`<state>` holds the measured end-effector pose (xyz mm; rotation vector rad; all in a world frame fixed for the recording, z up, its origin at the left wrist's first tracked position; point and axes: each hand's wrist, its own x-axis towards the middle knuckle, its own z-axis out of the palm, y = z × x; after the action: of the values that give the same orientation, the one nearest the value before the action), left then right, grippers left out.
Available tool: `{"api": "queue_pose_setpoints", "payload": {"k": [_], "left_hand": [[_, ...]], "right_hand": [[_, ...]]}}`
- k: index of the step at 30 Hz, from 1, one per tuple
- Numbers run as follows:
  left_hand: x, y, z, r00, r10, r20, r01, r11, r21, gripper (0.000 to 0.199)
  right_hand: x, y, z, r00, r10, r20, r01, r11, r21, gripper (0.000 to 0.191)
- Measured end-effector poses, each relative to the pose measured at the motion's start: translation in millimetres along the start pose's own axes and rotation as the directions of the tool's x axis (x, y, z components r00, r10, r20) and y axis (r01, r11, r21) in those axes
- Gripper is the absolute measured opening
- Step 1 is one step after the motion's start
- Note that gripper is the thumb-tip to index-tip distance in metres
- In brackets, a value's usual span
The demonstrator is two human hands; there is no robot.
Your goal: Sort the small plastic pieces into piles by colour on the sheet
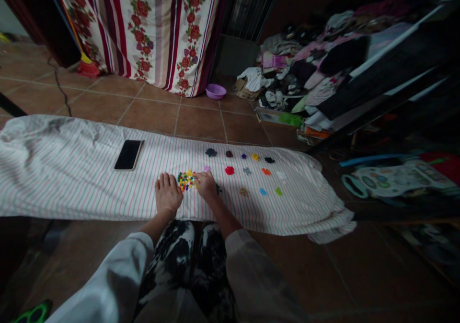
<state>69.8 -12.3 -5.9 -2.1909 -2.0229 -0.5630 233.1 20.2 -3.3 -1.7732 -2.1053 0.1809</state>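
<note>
A pile of small mixed-colour pieces (pixel 186 181) lies on the striped cloth (pixel 161 145) between my hands. My left hand (pixel 168 191) rests flat on the cloth at the pile's left edge, its fingers extended and holding nothing. At the pile's right edge, my right hand (pixel 206 186) has its fingers drawn together; whatever is between them is too small to make out. To the right lie small single-colour heaps, among them red (pixel 229 170), orange (pixel 266 171), yellow (pixel 255 157), blue (pixel 263 191) and tan (pixel 244 192). My right hand partly hides a dark green heap (pixel 219 189).
A phone (pixel 128 155) lies on the cloth to the left. Beyond the cloth are a purple basin (pixel 216 91), a floral curtain (pixel 161 30) and a heap of clothes (pixel 305 69). A patterned board (pixel 395 181) is at the far right.
</note>
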Motion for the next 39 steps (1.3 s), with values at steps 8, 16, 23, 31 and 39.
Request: {"api": "queue_pose_setpoints", "payload": {"k": [8,16,23,31,39], "left_hand": [[-0.3,1.3,-1.0,1.000,-0.009,0.006,0.009,1.000,-0.023,0.048],[-0.7,1.8,-3.6,1.000,-0.003,-0.004,0.003,1.000,-0.030,0.047],[0.4,3.4,-6.5,1.000,-0.019,0.012,0.019,0.999,-0.039,0.047],[1.0,2.9,-8.6,1.000,-0.005,0.015,0.005,1.000,-0.017,0.046],[0.3,3.6,-10.7,1.000,0.003,0.006,-0.003,1.000,-0.003,0.046]], "right_hand": [[-0.3,-8.2,-3.4,0.998,0.059,0.038,-0.056,0.996,-0.076,0.020],[-2.4,-14.8,-1.7,0.998,0.063,-0.001,-0.063,0.995,-0.074,0.012],[-3.7,-12.1,2.6,0.996,0.049,-0.078,-0.052,0.998,-0.030,0.012],[-4.3,-11.0,0.1,0.994,0.055,-0.095,-0.047,0.996,0.078,0.012],[-10.0,-4.3,-10.7,0.982,0.071,-0.175,-0.043,0.986,0.159,0.022]]}}
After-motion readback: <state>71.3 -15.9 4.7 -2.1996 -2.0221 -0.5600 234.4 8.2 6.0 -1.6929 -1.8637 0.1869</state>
